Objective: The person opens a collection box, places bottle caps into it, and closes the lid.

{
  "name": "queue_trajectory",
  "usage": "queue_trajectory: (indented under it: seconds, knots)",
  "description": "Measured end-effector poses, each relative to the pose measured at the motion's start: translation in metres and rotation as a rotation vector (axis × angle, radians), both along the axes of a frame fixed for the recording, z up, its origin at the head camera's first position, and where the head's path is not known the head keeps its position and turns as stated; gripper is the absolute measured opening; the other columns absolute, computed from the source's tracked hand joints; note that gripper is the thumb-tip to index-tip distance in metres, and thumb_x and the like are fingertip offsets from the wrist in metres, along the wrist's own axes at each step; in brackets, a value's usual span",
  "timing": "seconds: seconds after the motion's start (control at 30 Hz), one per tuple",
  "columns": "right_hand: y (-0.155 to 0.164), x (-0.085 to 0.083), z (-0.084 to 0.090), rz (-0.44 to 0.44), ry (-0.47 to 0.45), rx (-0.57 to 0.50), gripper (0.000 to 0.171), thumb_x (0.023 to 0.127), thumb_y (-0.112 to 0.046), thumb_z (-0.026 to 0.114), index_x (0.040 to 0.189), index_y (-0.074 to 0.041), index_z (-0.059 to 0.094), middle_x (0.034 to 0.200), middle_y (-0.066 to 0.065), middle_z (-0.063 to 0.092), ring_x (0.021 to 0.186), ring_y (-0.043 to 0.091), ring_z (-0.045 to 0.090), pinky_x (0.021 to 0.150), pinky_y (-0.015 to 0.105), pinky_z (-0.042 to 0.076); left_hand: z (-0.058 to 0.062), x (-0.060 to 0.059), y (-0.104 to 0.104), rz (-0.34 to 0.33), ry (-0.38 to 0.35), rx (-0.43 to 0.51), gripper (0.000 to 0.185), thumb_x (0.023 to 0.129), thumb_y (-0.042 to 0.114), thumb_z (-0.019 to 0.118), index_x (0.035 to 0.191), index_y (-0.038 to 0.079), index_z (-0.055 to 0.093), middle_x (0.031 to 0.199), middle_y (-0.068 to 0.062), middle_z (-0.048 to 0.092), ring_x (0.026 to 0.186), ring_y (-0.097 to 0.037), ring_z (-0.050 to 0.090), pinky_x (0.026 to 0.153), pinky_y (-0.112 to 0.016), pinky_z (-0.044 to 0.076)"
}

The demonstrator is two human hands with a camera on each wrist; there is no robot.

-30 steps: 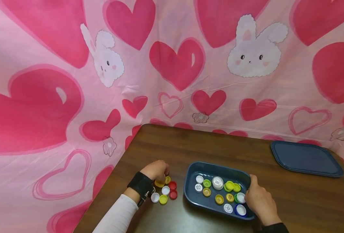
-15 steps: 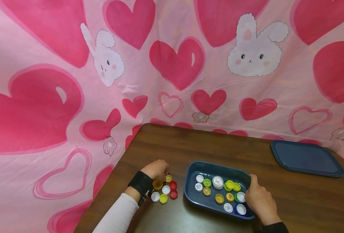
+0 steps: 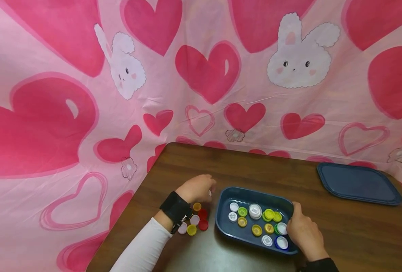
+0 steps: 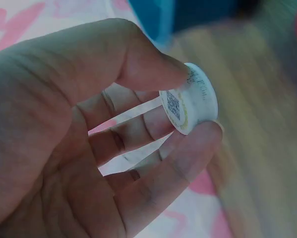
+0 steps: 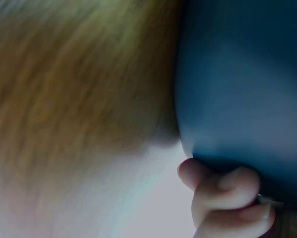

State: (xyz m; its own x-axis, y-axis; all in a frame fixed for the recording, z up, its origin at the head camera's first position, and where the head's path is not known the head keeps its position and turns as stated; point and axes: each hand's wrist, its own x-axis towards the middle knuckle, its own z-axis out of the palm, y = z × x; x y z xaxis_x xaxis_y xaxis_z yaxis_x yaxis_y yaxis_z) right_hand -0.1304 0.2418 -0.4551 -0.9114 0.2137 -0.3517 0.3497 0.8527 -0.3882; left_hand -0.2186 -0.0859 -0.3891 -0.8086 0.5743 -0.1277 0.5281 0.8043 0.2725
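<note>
My left hand is lifted just left of the blue tray and pinches a white bottle cap between thumb and fingers; the cap barely shows in the head view. Below that hand lies a cluster of loose caps in red, white, yellow and orange on the wooden table. My right hand grips the tray's right rim, its fingers curled under the blue wall. Several caps in white, green and yellow lie inside the tray.
A blue lid lies flat at the table's far right. A pink sheet printed with hearts and bunnies hangs behind and to the left of the table. The table's left edge runs diagonally near the loose caps.
My left hand has risen from the loose caps and moved right toward the tray, now pinching a white cap. My right hand has stayed on the tray's rim.
</note>
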Motion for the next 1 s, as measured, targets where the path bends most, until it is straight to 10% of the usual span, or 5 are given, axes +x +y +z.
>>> queue_trajectory:
  seconds: [0.23,1.0]
  knots:
    - [-0.001,-0.001,0.0,0.005,-0.008,-0.005,0.062,0.097,-0.013,0.055,0.146,0.001,0.021,0.109,0.039,0.057,0.079,0.037,0.06,0.07,0.056,0.055,0.013,0.018,0.045,-0.133,-0.032,-0.052,0.018,0.083,0.018,0.083,0.099,0.015,0.074,0.091,0.004,0.056,0.079,-0.011,0.053,0.064,-0.021,0.048]
    - [0.003,0.001,-0.002,0.005,0.023,0.01,0.061,0.097,-0.014,0.052,0.147,0.0,0.02,0.11,0.04,0.058,0.082,0.04,0.062,0.069,0.055,0.052,-0.012,0.054,0.11,-0.442,-0.06,-0.258,0.016,0.087,0.016,0.079,0.08,0.019,0.065,0.076,0.009,0.055,0.067,-0.006,0.051,0.058,-0.019,0.038]
